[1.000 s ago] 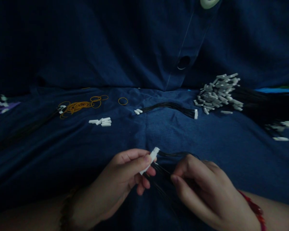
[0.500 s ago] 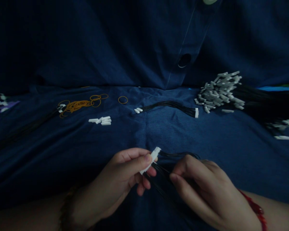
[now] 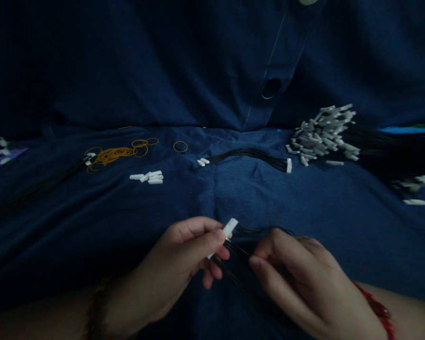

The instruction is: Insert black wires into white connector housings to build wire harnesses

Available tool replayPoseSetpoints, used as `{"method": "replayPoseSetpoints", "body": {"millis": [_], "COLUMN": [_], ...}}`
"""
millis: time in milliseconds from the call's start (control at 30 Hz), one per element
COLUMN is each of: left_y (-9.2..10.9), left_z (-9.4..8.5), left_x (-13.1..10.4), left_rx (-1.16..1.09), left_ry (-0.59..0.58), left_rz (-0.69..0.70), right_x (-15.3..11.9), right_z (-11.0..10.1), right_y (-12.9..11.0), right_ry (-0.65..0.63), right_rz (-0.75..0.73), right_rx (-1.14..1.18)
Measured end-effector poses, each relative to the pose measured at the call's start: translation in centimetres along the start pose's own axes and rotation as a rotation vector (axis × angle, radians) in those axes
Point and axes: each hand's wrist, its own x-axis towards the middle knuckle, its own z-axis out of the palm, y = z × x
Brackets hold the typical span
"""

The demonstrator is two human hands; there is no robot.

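Between the thumb and fingers of my left hand [image 3: 184,259] is a white plastic connector [image 3: 230,227], tilted with its top end to the upper right. Thin black wires [image 3: 233,276] run out from it to the right and downward. My right hand [image 3: 301,278] is closed in a pinch on one black wire [image 3: 241,250], a short way right of the connector. The thumb covers the connector's middle, and the wire's far end is hidden behind the right hand.
On the blue cloth [image 3: 184,203] lie orange rubber bands [image 3: 115,155], several loose white connectors [image 3: 150,177] and a finished-looking black wire harness [image 3: 248,152]. At the right is a heap of wires with white connectors [image 3: 324,134]. Another black wire bundle [image 3: 46,182] lies left.
The connector has turned slightly in my left fingers, and my left thumb now sits a little further up it. My right hand has barely moved.
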Motion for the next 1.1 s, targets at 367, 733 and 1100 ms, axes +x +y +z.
{"method": "replayPoseSetpoints", "body": {"millis": [367,733,1100], "left_y": [-0.7,-0.8,-0.4], "left_z": [0.1,0.3,0.1], "left_x": [0.2,0.4,0.3], "left_rx": [0.183,0.23,0.169], "left_ry": [0.017,-0.01,0.091], "left_rz": [0.061,0.072,0.135], "right_x": [0.6,0.7,0.1], "right_z": [0.5,1.0,-0.6], "right_y": [0.0,0.4,-1.1], "right_ry": [-0.059,-0.023,0.118], "right_rz": [0.02,-0.118,-0.251], "right_rx": [0.002,-0.045,-0.452]}}
